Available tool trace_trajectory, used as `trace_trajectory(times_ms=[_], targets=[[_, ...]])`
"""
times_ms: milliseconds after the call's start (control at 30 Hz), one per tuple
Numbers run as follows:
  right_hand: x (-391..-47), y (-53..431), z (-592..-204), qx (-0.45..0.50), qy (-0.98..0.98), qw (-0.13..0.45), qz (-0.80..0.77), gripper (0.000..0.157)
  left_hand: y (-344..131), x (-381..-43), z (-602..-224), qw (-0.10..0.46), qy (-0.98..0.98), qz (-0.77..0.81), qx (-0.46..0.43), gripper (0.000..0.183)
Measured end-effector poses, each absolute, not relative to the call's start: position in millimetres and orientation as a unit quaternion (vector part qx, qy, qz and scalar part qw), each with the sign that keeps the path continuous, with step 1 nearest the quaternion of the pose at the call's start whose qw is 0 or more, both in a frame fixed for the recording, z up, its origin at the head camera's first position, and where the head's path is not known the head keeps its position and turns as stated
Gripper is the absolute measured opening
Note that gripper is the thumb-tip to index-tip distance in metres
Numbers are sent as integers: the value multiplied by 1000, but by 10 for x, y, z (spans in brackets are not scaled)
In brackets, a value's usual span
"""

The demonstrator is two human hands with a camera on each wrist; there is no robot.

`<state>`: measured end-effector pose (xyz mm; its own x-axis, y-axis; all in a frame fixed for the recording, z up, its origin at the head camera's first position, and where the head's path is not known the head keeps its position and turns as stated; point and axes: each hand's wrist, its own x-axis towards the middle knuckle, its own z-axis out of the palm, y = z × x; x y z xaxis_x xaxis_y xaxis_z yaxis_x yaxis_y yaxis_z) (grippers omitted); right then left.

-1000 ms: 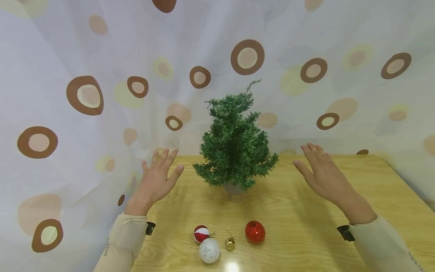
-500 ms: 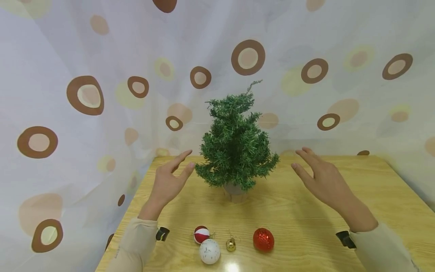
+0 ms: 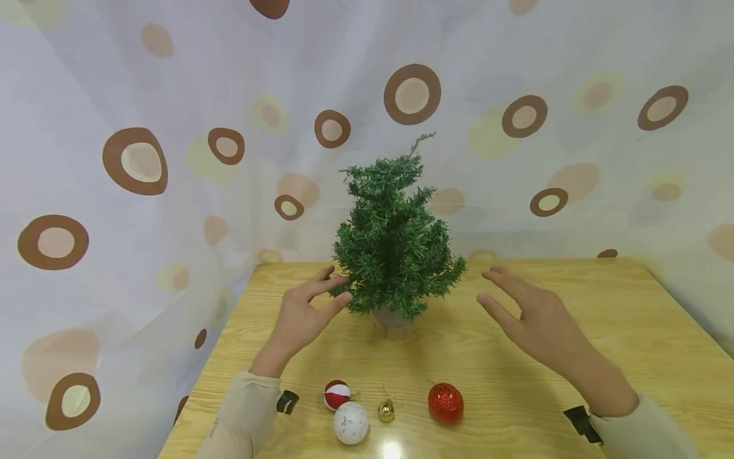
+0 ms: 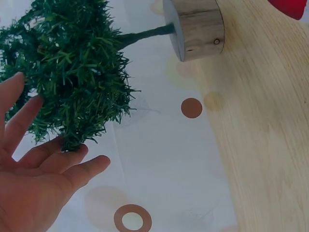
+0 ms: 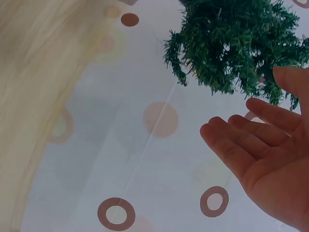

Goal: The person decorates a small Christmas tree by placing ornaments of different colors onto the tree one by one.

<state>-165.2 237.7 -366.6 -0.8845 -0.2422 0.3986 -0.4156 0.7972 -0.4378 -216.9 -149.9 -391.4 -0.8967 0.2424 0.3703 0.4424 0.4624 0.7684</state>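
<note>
A small artificial Christmas tree (image 3: pixel 395 248) stands upright on the table, its trunk set in a round wooden base (image 4: pixel 200 29). My left hand (image 3: pixel 301 319) is at the tree's left side, fingers spread and relaxed, fingertips right at the lower branches. In the left wrist view the palm faces the branches and holds nothing. My right hand (image 3: pixel 539 325) hovers to the right of the tree, a gap between its fingertips and the branches. The right wrist view shows that palm bare, with fingers loosely extended.
On the wooden table (image 3: pixel 493 408) in front of the tree lie a red-and-white ball (image 3: pixel 336 394), a white speckled ball (image 3: pixel 351 423), a small gold ball (image 3: pixel 387 411) and a red glittery ball (image 3: pixel 445 403). A patterned curtain (image 3: pixel 229 204) hangs behind and at the left.
My left hand has moved right to the tree's branches, its fingers bending slightly. The right hand has shifted slightly left and down. The red ball has rolled a little to the right.
</note>
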Motion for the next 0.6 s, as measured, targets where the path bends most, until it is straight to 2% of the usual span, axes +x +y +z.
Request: trace_trajectory(times_ms=[300,600], targets=[[-1568,2255,-3746,196,-928,158,276,47,-1473,-2196,-3999,107,-844,-490,-190,25],[-1480,2086,-3960,227,-920,144,285,43,-1470,-2183,-3970,114,-845,-483,-200,25]])
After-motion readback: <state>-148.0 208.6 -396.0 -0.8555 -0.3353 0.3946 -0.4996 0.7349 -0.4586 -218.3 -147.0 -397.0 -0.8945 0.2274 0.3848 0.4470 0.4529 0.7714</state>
